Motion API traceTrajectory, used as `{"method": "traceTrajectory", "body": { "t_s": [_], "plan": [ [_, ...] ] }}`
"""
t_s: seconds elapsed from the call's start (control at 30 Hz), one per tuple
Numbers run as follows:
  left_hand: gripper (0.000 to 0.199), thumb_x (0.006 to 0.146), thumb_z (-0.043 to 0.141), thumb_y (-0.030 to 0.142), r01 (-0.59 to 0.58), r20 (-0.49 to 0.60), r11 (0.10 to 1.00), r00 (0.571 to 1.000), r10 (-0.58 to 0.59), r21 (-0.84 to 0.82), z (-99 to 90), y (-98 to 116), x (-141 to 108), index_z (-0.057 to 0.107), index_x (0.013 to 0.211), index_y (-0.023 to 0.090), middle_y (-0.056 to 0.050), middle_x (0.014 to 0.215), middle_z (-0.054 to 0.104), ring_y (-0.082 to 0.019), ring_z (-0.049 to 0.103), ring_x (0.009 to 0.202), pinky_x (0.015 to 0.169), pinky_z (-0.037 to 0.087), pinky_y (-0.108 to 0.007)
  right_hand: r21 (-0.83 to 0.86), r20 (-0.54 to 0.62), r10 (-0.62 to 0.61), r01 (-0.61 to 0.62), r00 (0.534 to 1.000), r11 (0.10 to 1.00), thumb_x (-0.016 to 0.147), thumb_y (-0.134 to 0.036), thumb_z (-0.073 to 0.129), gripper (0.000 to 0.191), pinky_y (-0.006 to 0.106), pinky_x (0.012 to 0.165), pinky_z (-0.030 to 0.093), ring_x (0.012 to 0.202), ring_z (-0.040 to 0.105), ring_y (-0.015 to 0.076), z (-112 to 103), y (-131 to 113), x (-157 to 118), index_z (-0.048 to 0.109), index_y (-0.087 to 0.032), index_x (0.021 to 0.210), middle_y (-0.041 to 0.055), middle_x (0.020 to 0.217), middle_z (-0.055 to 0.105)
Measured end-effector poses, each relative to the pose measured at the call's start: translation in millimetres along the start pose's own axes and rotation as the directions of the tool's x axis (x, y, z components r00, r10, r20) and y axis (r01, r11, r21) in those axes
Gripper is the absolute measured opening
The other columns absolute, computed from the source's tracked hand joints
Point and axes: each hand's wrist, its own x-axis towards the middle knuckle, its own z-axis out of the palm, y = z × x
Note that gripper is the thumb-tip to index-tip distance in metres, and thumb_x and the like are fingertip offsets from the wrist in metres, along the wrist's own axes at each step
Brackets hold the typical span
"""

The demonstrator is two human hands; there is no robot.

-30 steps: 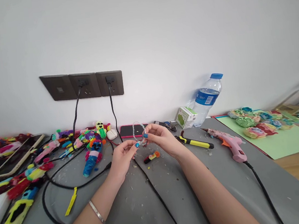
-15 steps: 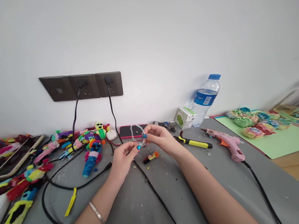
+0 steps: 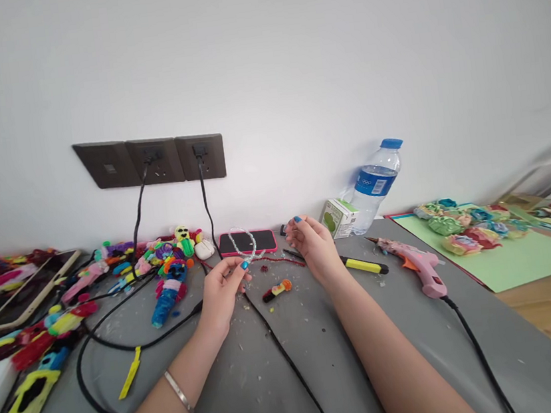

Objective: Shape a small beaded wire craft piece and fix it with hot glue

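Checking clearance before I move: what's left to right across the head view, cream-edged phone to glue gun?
Cream-edged phone, yellow tag, blue fuzzy-wire figure, left hand, small orange-ended fuzzy piece, right hand, pink glue gun.

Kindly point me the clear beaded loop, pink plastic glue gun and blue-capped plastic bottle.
Clear beaded loop [image 3: 254, 242]: head view, right side.
Pink plastic glue gun [image 3: 419, 260]: head view, body.
Blue-capped plastic bottle [image 3: 373, 182]: head view, label.
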Motion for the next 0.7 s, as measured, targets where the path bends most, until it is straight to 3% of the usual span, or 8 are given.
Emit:
{"method": "traceTrajectory", "body": {
  "t_s": [0.1, 0.2, 0.33, 0.57, 0.7],
  "plan": [
    [0.030, 0.068, 0.077, 0.041, -0.030, 0.005, 0.999, 1.000, 0.030, -0.030, 0.2, -0.7, 0.5, 0.065, 0.082, 0.018, -0.004, 0.083, 0.064, -0.017, 0.061, 0.079, 0.057, 0.047, -0.022, -0.014, -0.015, -0.022, 0.022, 1.000, 1.000, 0.069, -0.051, 0.075, 0.036, 0.022, 0.050, 0.037, 0.056, 0.051, 0.0087, 1.0, 1.9, -0.5, 0.056, -0.020, 0.072, -0.0013, 0.071, 0.059],
    [0.024, 0.070, 0.075, 0.038, -0.062, 0.027, 0.994, 0.998, 0.065, -0.086, 0.0, -2.6, 1.1, 0.063, 0.078, 0.019, -0.006, 0.096, 0.066, -0.019, 0.061, 0.092, 0.072, 0.052, -0.027, -0.032, -0.028, -0.046, 0.045, 0.999, 0.998, 0.073, -0.049, 0.072, 0.033, 0.023, 0.051, 0.038, 0.055, 0.050, 0.0090, 1.3, 3.5, -0.5, 0.055, -0.021, 0.073, -0.0016, 0.070, 0.059],
    [0.018, 0.072, 0.072, 0.032, -0.078, 0.014, 0.993, 0.997, 0.080, -0.094, -0.5, -4.1, 1.6, 0.059, 0.070, 0.020, 0.002, 0.067, 0.058, -0.014, 0.058, 0.075, 0.087, 0.050, -0.032, -0.032, -0.033, -0.047, 0.046, 0.998, 0.998, 0.073, -0.048, 0.071, 0.032, 0.023, 0.051, 0.037, 0.055, 0.049, 0.0091, 0.8, 3.9, 0.0, 0.054, -0.021, 0.072, -0.0016, 0.070, 0.059],
    [0.022, 0.072, 0.073, 0.037, -0.121, 0.013, 0.986, 0.992, 0.123, -0.117, -1.1, -0.2, 1.1, 0.061, 0.078, 0.020, -0.001, 0.079, 0.064, -0.017, 0.063, 0.086, 0.077, 0.050, -0.028, -0.062, -0.035, -0.110, 0.107, 0.993, 0.992, 0.075, -0.047, 0.068, 0.030, 0.024, 0.050, 0.035, 0.053, 0.046, 0.0096, 3.0, 3.2, -4.2, 0.055, -0.021, 0.073, -0.0022, 0.066, 0.056],
    [0.025, 0.071, 0.075, 0.040, -0.134, 0.024, 0.987, 0.990, 0.137, -0.091, -4.4, -3.1, 4.0, 0.064, 0.084, 0.021, 0.000, 0.079, 0.061, -0.016, 0.062, 0.080, 0.074, 0.051, -0.027, -0.078, -0.097, -0.207, 0.200, 0.974, 0.977, 0.077, -0.048, 0.065, 0.028, 0.025, 0.052, 0.036, 0.053, 0.045, 0.0105, 1.6, -7.7, -4.1, 0.055, -0.021, 0.075, -0.0028, 0.063, 0.054]
  ]
}}
